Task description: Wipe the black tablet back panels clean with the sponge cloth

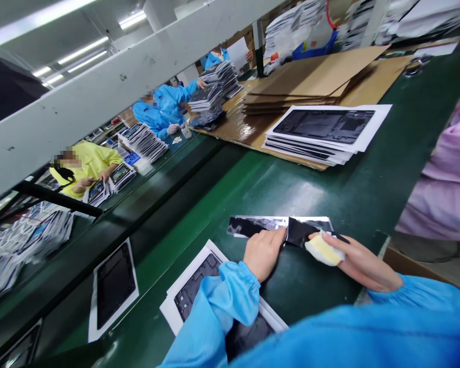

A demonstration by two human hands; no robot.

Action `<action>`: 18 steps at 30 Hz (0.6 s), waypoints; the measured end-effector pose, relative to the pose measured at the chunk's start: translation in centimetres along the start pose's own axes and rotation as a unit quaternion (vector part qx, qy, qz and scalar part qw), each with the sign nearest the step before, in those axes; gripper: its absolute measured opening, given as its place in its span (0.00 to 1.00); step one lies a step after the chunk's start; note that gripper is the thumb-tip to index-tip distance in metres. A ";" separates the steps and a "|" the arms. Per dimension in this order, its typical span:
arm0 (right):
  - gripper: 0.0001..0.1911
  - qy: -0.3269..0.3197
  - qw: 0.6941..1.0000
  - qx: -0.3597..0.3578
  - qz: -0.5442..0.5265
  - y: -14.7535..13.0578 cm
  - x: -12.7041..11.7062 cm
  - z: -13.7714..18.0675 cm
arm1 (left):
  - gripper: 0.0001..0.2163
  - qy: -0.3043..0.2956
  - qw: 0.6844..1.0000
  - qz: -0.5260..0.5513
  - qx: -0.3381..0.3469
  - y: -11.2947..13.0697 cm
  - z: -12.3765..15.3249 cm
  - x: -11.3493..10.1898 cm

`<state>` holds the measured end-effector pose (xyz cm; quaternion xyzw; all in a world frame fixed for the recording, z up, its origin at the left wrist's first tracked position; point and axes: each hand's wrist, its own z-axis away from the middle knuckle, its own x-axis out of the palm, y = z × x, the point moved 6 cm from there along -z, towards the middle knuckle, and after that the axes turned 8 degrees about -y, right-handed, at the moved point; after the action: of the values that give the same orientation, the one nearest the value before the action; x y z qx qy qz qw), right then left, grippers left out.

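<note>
My left hand (263, 251) pinches a shiny black film strip (257, 225) that lies on the green table. My right hand (362, 261) grips a pale yellow sponge pad (322, 250) and also holds the strip's dark folded end (299, 232). Under my left sleeve lies a black panel on white backing paper (191, 286).
A stack of black panels on white sheets (325, 134) rests on flat cardboard (322, 76) ahead. Another panel (113, 286) rides the lower belt at left. Workers in blue (164, 107) and yellow (86, 166) sit across the line. A person in pink (448, 174) stands at right.
</note>
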<state>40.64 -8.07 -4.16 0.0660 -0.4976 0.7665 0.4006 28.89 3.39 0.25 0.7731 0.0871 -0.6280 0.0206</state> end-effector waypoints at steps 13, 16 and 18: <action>0.20 -0.137 0.970 -0.008 0.202 -1.1 1.8 -0.4 | 0.14 -0.079 0.970 0.177 -0.148 -2.0 1.9 -4.3; 0.21 -0.150 0.951 -0.018 0.270 -1.4 2.4 -0.1 | 0.09 -0.083 0.912 0.329 -0.231 -3.0 1.7 -5.4; 0.21 -0.171 0.936 -0.024 0.308 -1.5 2.9 0.2 | 0.08 -0.110 0.891 0.369 -0.240 -2.4 1.4 -5.1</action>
<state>39.68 -6.35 -1.58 0.0299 -0.5725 0.8175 0.0553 26.13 5.03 5.11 0.6471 -0.0587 -0.6163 0.4450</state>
